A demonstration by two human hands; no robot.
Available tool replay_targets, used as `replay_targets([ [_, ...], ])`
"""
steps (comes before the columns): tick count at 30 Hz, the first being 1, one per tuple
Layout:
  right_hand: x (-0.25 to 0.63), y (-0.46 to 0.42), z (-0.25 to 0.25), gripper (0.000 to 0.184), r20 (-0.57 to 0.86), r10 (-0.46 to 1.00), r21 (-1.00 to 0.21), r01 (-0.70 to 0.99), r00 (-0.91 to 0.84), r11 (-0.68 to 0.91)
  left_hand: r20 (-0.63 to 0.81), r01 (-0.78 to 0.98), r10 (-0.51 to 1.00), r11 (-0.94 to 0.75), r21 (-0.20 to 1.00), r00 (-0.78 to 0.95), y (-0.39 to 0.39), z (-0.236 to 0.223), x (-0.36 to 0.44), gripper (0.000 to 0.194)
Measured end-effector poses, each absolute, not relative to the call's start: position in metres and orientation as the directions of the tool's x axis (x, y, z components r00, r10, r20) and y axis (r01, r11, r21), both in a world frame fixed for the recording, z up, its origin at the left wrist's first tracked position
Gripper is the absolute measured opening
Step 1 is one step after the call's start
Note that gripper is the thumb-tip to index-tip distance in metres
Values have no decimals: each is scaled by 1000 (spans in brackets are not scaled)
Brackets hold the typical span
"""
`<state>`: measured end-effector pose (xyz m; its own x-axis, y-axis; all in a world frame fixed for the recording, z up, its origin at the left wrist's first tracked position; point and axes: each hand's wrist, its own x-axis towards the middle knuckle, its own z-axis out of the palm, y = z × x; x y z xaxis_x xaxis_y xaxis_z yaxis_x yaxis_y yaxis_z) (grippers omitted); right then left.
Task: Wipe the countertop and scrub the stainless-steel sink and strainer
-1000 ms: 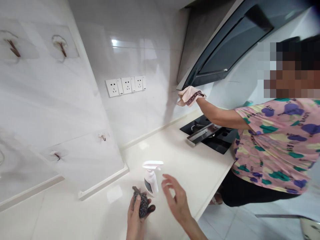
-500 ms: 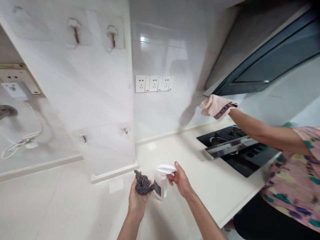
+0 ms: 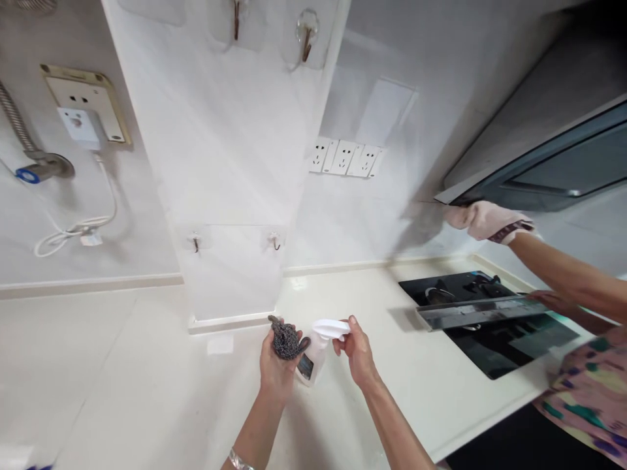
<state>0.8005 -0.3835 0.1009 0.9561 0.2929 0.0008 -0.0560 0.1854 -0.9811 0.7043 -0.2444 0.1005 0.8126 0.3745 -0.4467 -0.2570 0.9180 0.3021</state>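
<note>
A dark grey steel wool scrubber with a loop at its side lies in my left hand, fingers curled around it. Just to its right stands a white spray bottle, tilted a little, with a dark label low on its left side. The fingers of my right hand are closed on the right end of its white spray head. The bottle's lower left edge is close to my left fingers; whether they touch it I cannot tell.
At the right, another person's hand in a pink cloth reaches under the range hood. Their other hand is at a long metal strip over the black cooktop. Wall sockets and a hooked wall column face the pale counter.
My view has shifted left. The spray bottle has tipped slightly, its head leaning right, with my right hand still on it. The co-worker's cloth has moved along the hood's lower edge.
</note>
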Motion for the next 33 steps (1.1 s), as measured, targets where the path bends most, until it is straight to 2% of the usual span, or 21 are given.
replay_targets([
  [4, 780, -395, 82, 57, 94, 176, -983, 64, 980, 170, -464, -244, 358, 926, 287, 811, -248, 97, 709, 25],
  [8, 739, -391, 56, 48, 153, -3, -984, 152, 988, -94, -490, -234, 358, 926, 297, 795, -245, 92, 707, 24],
  [11, 724, -367, 54, 62, 167, -11, -959, 159, 986, -236, -503, -221, 371, 917, 333, 781, -239, 86, 699, 23],
  [13, 727, -348, 61, 62, 164, -41, -956, 149, 986, -252, -502, -229, 385, 910, 345, 775, -234, 80, 693, 24],
  [17, 741, -329, 68, 37, 198, -90, -967, 180, 976, -178, -528, -241, 409, 902, 359, 745, -224, 70, 674, 25],
  [21, 742, -334, 58, 36, 210, 113, -977, 212, 971, -6, -546, -243, 421, 897, 369, 724, -216, 65, 649, 28],
  [24, 738, -337, 51, 35, 296, 256, -955, 278, 920, 104, -572, -234, 426, 895, 379, 701, -212, 65, 627, 29],
  [28, 723, -330, 56, 30, 366, 408, -930, 310, 836, 199, -604, -242, 450, 886, 396, 658, -208, 63, 593, 31],
  [33, 688, -314, 72, 33, 349, 616, -937, 251, 706, 242, -591, -301, 482, 873, 383, 647, -204, 59, 544, 38],
])
